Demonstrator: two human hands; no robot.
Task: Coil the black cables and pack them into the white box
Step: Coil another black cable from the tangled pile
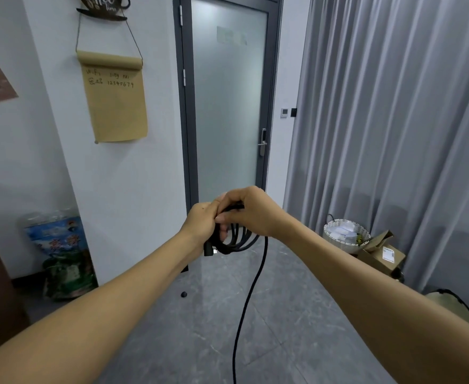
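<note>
Together left hand (201, 221) and right hand (251, 212) grip coiled black cable (236, 239), tail hanging.

Your forearms are bare from the frame's lower corners up to the wrists, with no sleeve showing. Your left hand (200, 220) and right hand (251, 210) are uncovered.

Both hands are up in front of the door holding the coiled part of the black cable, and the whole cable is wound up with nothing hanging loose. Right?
Not quite. Both the left hand and right hand do hold the coiled black cable before the door, but the head view shows a long loose tail hanging from the coil toward the floor.
</note>
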